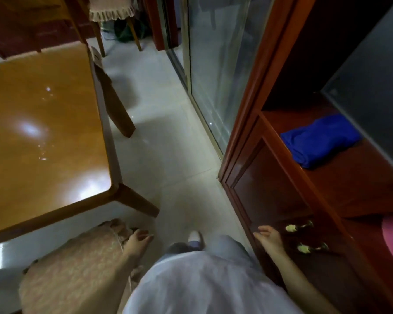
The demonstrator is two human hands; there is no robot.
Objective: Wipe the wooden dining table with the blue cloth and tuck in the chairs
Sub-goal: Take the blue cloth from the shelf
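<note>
Both hands hang empty and loosely open, left hand (138,239) beside the cushioned chair (77,264), right hand (268,237) near the cabinet (270,191).

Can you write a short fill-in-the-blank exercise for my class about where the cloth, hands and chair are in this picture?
1. The blue cloth lies on a shelf of the wooden ____.
2. The left hand is at the edge of the ____ of the cushioned chair.
3. The wooden dining table is on the person's ____ side.
4. The right hand holds ____.

Missing words: cabinet; seat; left; nothing
</note>
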